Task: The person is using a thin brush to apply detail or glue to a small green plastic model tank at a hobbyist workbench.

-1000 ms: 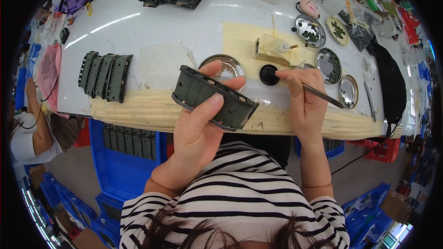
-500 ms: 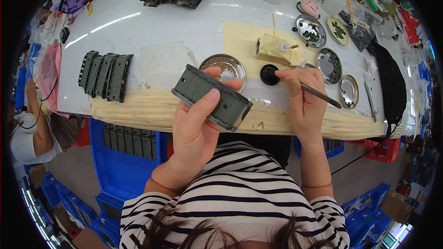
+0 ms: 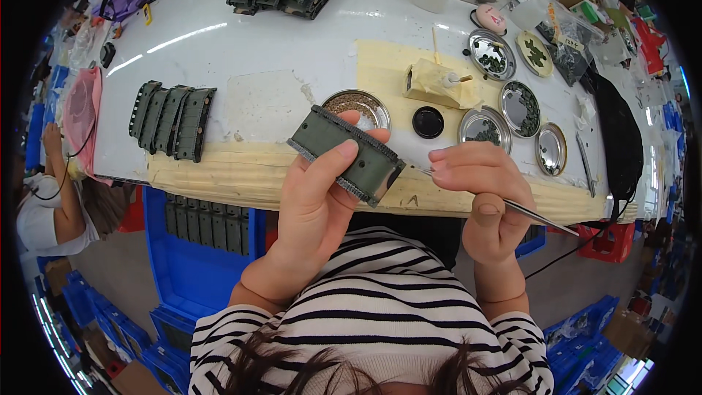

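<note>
1. Left hand (image 3: 322, 197) grasps an olive-green ribbed plastic part (image 3: 346, 154), raised above the white bench's (image 3: 256, 51) near edge.
2. Right hand (image 3: 484, 194) pinches a thin metal tool (image 3: 537, 216); tip just beside the part's right end.
3. Small black pot (image 3: 428, 122) and round metal dishes (image 3: 484, 128) sit behind.
4. Matching green parts (image 3: 172, 118) lie far left.
</note>
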Motion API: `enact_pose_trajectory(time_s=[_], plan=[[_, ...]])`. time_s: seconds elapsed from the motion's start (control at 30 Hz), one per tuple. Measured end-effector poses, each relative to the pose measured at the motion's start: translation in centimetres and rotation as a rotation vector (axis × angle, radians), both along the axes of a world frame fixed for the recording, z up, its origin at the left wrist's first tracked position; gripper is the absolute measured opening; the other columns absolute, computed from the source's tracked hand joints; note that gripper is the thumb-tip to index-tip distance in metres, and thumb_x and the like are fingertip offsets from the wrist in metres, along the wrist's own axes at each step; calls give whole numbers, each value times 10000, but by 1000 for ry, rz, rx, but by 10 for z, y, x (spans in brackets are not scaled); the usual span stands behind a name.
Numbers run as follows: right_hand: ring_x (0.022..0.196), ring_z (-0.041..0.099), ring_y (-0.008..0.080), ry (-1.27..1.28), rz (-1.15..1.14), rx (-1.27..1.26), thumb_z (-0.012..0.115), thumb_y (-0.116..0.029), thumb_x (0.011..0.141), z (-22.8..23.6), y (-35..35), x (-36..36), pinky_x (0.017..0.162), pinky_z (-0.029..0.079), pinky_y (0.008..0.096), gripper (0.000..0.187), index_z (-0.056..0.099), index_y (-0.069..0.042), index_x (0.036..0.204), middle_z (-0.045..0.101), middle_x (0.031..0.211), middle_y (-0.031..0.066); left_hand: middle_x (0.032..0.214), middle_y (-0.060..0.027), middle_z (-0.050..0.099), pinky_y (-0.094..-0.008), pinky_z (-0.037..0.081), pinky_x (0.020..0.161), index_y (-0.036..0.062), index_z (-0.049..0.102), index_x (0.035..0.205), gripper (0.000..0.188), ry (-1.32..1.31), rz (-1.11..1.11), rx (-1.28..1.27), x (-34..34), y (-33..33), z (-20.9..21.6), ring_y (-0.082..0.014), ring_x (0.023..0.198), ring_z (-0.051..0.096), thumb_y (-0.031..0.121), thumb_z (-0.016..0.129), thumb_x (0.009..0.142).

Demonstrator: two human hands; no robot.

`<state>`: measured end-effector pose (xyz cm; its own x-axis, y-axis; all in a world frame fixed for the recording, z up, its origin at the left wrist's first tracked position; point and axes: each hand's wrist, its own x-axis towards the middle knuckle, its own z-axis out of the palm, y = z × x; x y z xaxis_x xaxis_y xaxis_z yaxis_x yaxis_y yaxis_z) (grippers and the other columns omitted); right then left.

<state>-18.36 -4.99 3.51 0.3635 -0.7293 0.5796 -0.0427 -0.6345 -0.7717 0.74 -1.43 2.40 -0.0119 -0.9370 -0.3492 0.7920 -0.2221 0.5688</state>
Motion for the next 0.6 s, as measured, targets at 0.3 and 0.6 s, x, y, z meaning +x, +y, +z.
enact_pose_trajectory(time_s=[0.3, 0.6], plan=[[906, 638, 234, 54, 28, 73, 566, -84, 878, 3, 4, 4, 794, 504, 307, 182, 679, 19, 976, 680, 966, 144, 1165, -182, 594, -330, 544, 847, 43, 448, 1261, 363, 21, -7, 5, -2, 1, 4, -198, 1025, 617, 115, 544, 918], [896, 643, 231, 75, 8, 65, 578, -75, 874, 2, 5, 4, 795, 505, 304, 171, 680, 22, 970, 682, 951, 136, 1158, -179, 592, -320, 547, 841, 40, 453, 1251, 351, 21, 2, -6, -5, 2, 4, -190, 1017, 618, 113, 547, 921]])
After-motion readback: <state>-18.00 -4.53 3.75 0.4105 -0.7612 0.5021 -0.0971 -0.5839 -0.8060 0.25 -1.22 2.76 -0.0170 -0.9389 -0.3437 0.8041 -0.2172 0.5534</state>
